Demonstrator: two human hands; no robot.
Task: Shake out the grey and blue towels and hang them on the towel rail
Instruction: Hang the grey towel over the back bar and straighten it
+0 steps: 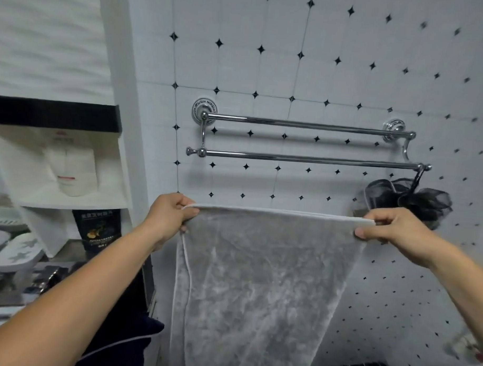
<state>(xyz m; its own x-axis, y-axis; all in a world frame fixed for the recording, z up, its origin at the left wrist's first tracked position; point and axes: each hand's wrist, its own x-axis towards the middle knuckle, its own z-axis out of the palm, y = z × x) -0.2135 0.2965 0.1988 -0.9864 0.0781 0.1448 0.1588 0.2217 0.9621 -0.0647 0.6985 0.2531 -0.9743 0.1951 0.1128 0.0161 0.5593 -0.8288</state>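
The grey towel [259, 279] hangs spread flat in front of me, its top edge stretched level. My left hand [169, 216] pinches the top left corner and my right hand [392, 229] pinches the top right corner. The chrome towel rail [304, 157] has two bars on the tiled wall, both bare, a short way above the towel's top edge. A dark blue towel [136, 340] with pale piping lies low at the left, partly hidden by my left forearm.
A black mesh bath sponge [409, 199] hangs from the lower bar's right end, just behind my right hand. A white shelf unit [71, 163] with a white bottle and a black packet [99, 230] stands left, with soap dishes [16, 251] below it.
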